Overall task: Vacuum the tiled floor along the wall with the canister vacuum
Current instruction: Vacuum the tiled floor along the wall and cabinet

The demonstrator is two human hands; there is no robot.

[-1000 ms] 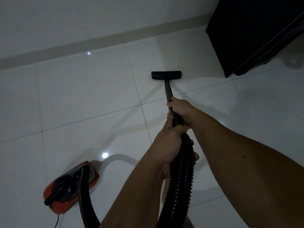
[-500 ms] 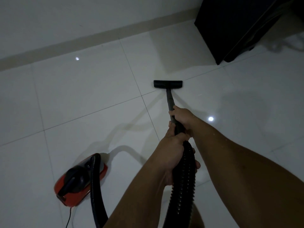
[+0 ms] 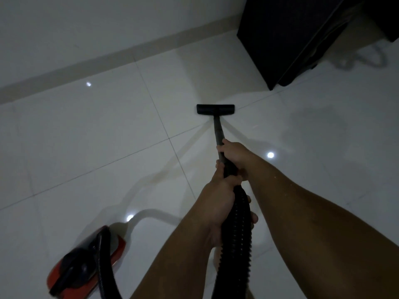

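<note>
A black floor nozzle [image 3: 215, 109] lies flat on the glossy white tiled floor [image 3: 103, 137], about one tile away from the wall's beige skirting [image 3: 121, 53]. A grey wand [image 3: 218, 132] runs back from it to my hands. My right hand [image 3: 234, 153] grips the wand's lower end. Just behind it, my left hand [image 3: 220, 203] is closed around the black ribbed hose [image 3: 235, 240]. The red and black canister [image 3: 86, 262] sits on the floor at the lower left, its hose looping off the bottom edge.
A tall black cabinet [image 3: 287, 37] stands against the wall at the upper right, close to the nozzle's right. A pale cable [image 3: 358, 59] lies coiled on the floor beside it. Ceiling lights reflect as bright spots on the tiles.
The nozzle has been pulled back from the wall, across a grout line. The view has shifted, so the canister and cabinet sit differently in frame. Both hands kept their grip.
</note>
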